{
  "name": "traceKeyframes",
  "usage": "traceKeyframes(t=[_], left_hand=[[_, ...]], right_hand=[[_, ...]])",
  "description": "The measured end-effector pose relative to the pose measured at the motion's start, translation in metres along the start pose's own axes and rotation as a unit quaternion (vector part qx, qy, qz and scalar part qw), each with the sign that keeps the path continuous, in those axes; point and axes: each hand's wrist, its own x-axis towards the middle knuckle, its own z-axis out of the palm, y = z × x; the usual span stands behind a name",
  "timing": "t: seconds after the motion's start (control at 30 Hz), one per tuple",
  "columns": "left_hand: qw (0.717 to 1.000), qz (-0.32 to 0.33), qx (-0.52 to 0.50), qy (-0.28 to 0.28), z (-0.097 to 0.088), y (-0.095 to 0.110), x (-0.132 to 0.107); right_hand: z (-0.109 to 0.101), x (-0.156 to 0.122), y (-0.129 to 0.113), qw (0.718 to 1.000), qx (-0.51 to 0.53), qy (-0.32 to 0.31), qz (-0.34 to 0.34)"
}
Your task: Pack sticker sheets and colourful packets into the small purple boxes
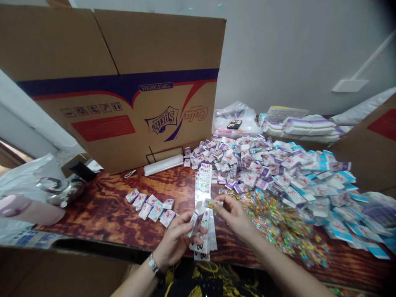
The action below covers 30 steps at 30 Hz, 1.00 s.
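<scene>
Left hand (175, 241) curls around a long, flimsy strip of sticker cards (204, 185), which seems light and apt to flop unless held by its edge, while right hand (233, 216) pinches a small packet (213, 203) just beside it.

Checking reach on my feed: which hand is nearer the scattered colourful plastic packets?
Right. The right hand is just left of the packets; the left hand is farther left, beyond it.

Cardboard carton (114, 95) behind packet heap (269, 173) on table (93, 210)
</scene>
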Motion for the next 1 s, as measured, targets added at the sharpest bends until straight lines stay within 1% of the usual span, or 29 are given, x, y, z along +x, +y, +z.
traceKeyframes(t=[0.07, 0.13, 0.2, 0.3, 0.37, 0.47, 0.53, 0.6, 0.67, 0.73, 0.77, 0.83, 0.93, 1.0], left_hand=[[1.000, -0.011, -0.021, -0.006, -0.006, 0.001, 0.003], [0.999, -0.025, -0.041, -0.021, -0.013, 0.000, 0.006], [0.997, -0.038, -0.055, -0.039, -0.018, -0.003, 0.010], [0.996, -0.050, -0.057, -0.056, -0.022, -0.004, 0.013], [0.996, -0.048, -0.044, -0.060, -0.022, -0.003, 0.014], [0.997, -0.047, -0.009, -0.061, -0.019, 0.001, 0.016], [0.997, -0.046, 0.011, -0.055, -0.017, 0.003, 0.018], [0.998, -0.036, 0.024, -0.040, -0.016, 0.003, 0.021], [0.998, -0.018, 0.056, -0.014, -0.015, 0.003, 0.024], [0.989, 0.031, 0.143, 0.024, -0.015, 0.003, 0.027], [0.975, 0.068, 0.206, 0.042, -0.015, 0.003, 0.027], [0.928, 0.143, 0.339, 0.051, -0.014, 0.003, 0.026], [0.841, 0.210, 0.498, 0.016, -0.014, -0.001, 0.020], [0.777, 0.239, 0.582, 0.012, -0.018, -0.006, 0.017]], right_hand=[[-0.008, 0.005, -0.011, 1.000, -0.007, -0.004, -0.015], [-0.013, 0.009, -0.020, 0.999, -0.018, -0.039, -0.026], [-0.015, 0.012, -0.027, 0.995, -0.052, -0.077, -0.041], [-0.016, 0.017, -0.037, 0.980, -0.123, -0.140, -0.064], [-0.016, 0.018, -0.045, 0.965, -0.180, -0.167, -0.096], [-0.012, 0.015, -0.053, 0.935, -0.266, -0.165, -0.166], [-0.008, 0.012, -0.053, 0.924, -0.298, -0.150, -0.187], [-0.004, 0.010, -0.048, 0.934, -0.289, -0.130, -0.163], [-0.002, 0.010, -0.039, 0.952, -0.260, -0.121, -0.112], [-0.001, 0.011, -0.029, 0.965, -0.223, -0.126, -0.063], [-0.001, 0.013, -0.025, 0.970, -0.200, -0.130, -0.043], [-0.001, 0.016, -0.018, 0.982, -0.135, -0.133, -0.004], [0.000, 0.021, -0.009, 0.987, -0.038, -0.146, 0.052], [0.001, 0.022, -0.004, 0.985, -0.014, -0.158, 0.069]])
